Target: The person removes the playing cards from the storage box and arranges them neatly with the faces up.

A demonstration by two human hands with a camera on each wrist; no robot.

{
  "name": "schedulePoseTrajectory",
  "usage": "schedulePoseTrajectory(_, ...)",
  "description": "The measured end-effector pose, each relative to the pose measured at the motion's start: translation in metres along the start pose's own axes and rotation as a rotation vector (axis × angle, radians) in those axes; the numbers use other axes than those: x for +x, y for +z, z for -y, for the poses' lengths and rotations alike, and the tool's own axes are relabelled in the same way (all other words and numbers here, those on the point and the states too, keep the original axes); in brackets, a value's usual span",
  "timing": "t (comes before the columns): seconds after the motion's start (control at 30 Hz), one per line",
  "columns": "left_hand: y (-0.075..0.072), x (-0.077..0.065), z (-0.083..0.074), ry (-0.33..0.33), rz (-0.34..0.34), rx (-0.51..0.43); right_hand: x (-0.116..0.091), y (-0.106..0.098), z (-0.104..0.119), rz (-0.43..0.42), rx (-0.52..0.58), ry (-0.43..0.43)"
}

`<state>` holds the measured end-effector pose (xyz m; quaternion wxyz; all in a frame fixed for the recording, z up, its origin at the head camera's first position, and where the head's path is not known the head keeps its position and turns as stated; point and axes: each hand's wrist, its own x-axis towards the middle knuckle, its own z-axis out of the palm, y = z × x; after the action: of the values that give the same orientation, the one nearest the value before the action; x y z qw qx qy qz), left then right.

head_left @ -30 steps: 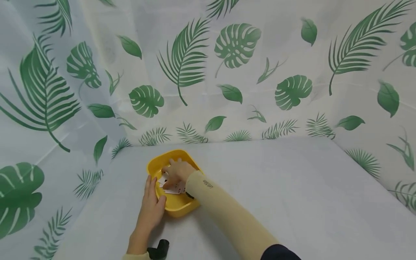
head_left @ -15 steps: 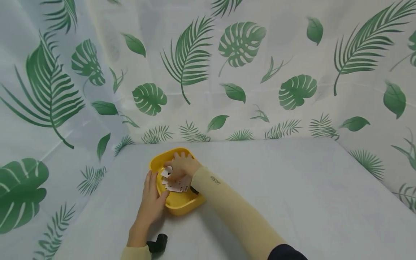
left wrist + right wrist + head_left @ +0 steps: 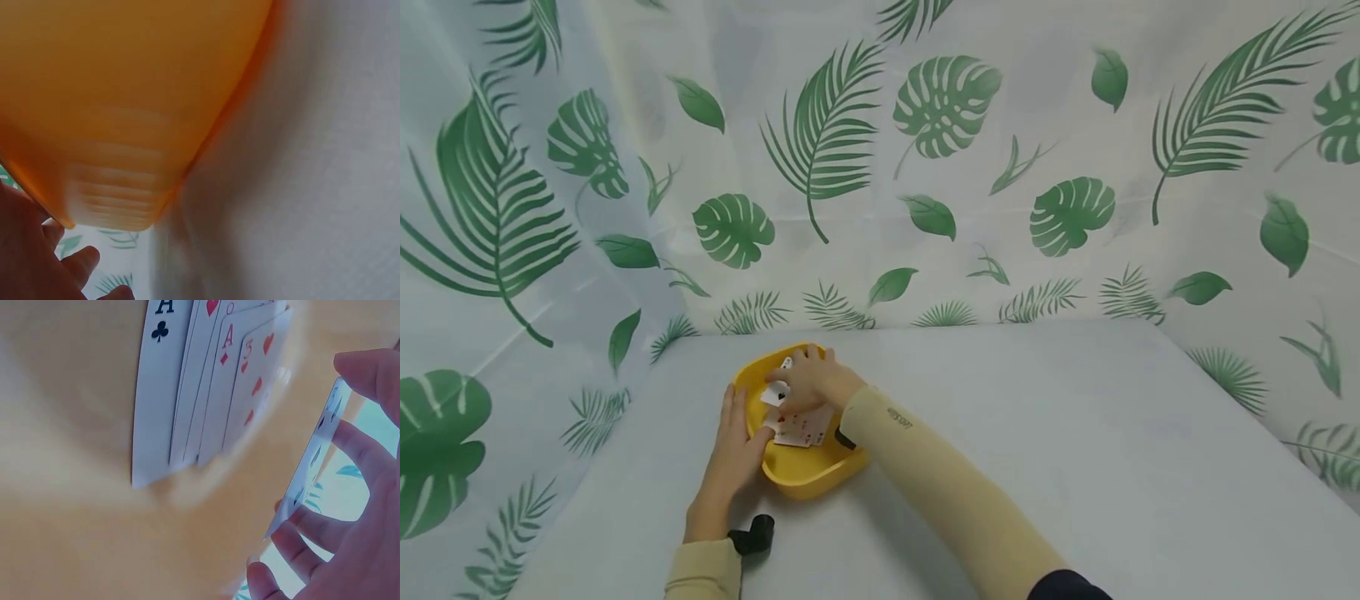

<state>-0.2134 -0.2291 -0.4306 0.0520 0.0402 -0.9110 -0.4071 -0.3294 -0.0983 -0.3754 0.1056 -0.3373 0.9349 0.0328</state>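
one tray [image 3: 805,486], two hands [image 3: 732,450] [image 3: 814,385], six-plus cards [image 3: 156,412]

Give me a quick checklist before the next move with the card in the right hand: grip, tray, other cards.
1. Card held: ok. The right hand has the held card between thumb and fingers.
2. Held card readable: cannot tell its rank. The right wrist view shows it at a steep slant, with black marks.
3. Held card apart from the fan: ok. A gap shows between it and the other cards.
4. Other cards squared up: not ok. They overlap in a fan, ace of clubs at one side.
5. Tray steadied: ok. The left hand is against the left side of the tray.
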Motion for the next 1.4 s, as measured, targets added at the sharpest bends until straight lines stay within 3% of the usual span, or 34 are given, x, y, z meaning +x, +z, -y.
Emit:
schedulePoseTrajectory(0.53, -0.001, 0.000, 0.002, -0.001, -0.003, 0.014, -0.038, -0.029, -0.014, -0.139, -0.129, -0.140)
schedulePoseTrajectory(0.83, 0.002, 0.002, 0.003, -0.011, -0.013, 0.013, -0.080, -0.045, -0.066, -0.141, 0.017, -0.146)
schedulePoseTrajectory(1.03, -0.003, 0.004, 0.005, -0.035, -0.020, 0.007, -0.090, -0.028, -0.116, -0.123, 0.101, -0.083)
schedulePoseTrajectory(1.27, -0.002, 0.001, 0.005, -0.034, -0.016, -0.014, -0.091, 0.019, -0.163, -0.039, 0.164, 0.004)
schedulePoseTrajectory(1.4, 0.000, 0.000, 0.002, 0.000, -0.020, -0.019, -0.093, 0.039, -0.181, -0.015, 0.216, 0.055)
